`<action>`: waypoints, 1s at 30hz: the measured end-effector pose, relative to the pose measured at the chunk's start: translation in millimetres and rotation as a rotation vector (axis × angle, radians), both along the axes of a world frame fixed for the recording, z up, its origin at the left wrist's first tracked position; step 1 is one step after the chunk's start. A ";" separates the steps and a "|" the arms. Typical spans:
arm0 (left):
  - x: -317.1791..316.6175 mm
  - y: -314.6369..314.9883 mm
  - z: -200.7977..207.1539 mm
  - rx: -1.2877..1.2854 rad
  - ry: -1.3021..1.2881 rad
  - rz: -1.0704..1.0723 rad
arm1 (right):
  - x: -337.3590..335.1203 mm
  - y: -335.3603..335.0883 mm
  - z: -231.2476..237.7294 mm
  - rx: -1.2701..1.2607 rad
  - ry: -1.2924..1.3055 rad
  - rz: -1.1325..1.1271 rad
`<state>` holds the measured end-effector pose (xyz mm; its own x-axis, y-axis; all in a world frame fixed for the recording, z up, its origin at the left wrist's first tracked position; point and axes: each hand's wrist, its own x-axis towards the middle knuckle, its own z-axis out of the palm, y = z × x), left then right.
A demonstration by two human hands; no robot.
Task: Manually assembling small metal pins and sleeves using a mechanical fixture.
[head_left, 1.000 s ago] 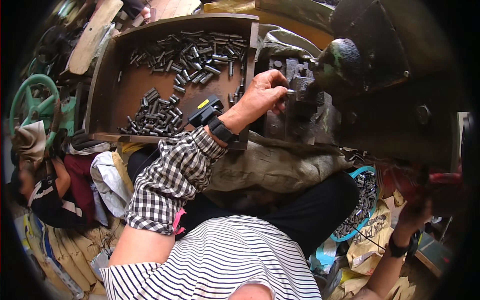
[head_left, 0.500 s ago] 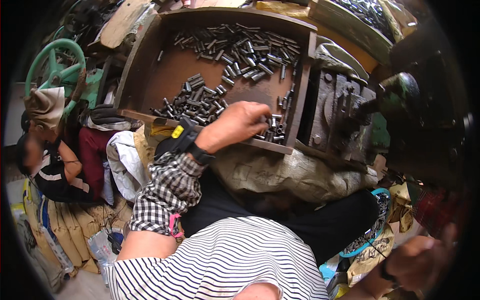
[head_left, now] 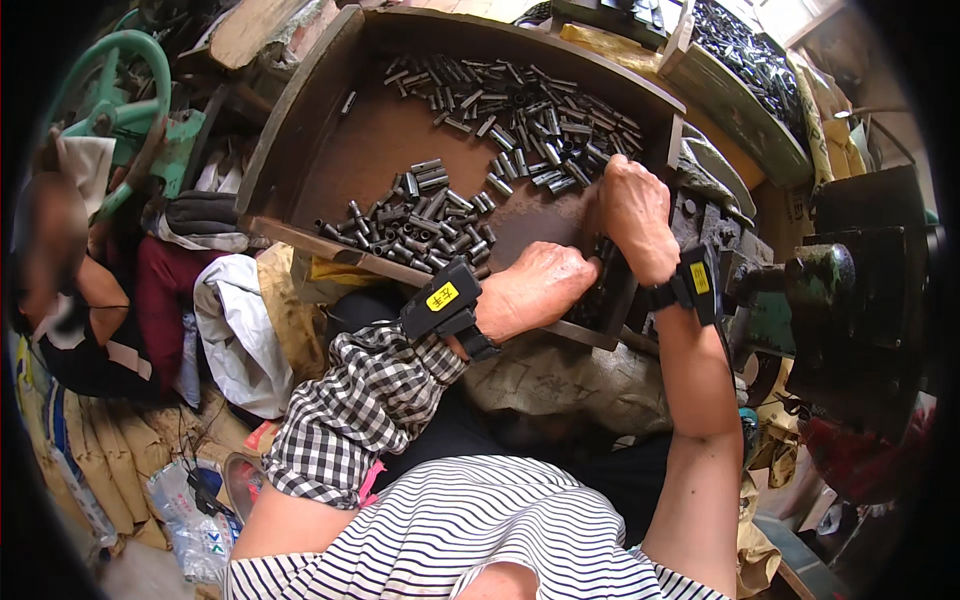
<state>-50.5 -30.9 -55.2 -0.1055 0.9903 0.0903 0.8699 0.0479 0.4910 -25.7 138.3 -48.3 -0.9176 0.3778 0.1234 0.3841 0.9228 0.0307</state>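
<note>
A wooden tray [head_left: 370, 150] with a brown bottom lies ahead of me. In it, short dark metal tubes lie in a near pile [head_left: 425, 220] at front left and a larger far pile [head_left: 545, 125] at the back and right. My left hand [head_left: 545, 285] is over the tray's front right corner, fingers curled downward. My right hand [head_left: 637, 212] is bent into a closed shape at the tray's right side, next to the far pile. The backs of both hands hide what the fingers hold, if anything. A few tubes [head_left: 602, 280] show in the shadow between the hands.
Right of the tray stands a dark metal machine [head_left: 860, 290] with a rounded arm. A wooden box of dark metal pieces [head_left: 750, 60] sits at the back right. At left are a green handwheel [head_left: 150, 75] and a person seated close by [head_left: 95, 290]. A cloth sack [head_left: 560, 385] hangs below the tray.
My right hand has come up from the lower right to the tray's right side. My left hand has shifted slightly right and nearer me. The view has turned a little.
</note>
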 end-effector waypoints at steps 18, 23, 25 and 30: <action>-4.2 6.0 -2.0 0.328 -0.238 0.169 | 125.0 -22.3 36.5 -1.501 0.397 -0.182; 21.0 4.6 20.5 -0.003 -1.198 0.368 | 155.7 -42.9 28.9 -1.391 0.496 -0.195; 26.7 4.2 26.8 0.026 -1.013 0.307 | 160.4 -45.2 29.9 -1.370 0.435 -0.192; 38.4 -7.2 34.0 0.033 -1.021 0.295 | 168.9 -55.6 37.7 -1.585 0.559 -0.222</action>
<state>-12.1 -38.1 -21.2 -0.3818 0.9120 -0.1500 0.0008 0.1626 0.9867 143.2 82.7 -10.6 -0.8124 0.5450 -0.2074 0.1438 -0.1573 -0.9770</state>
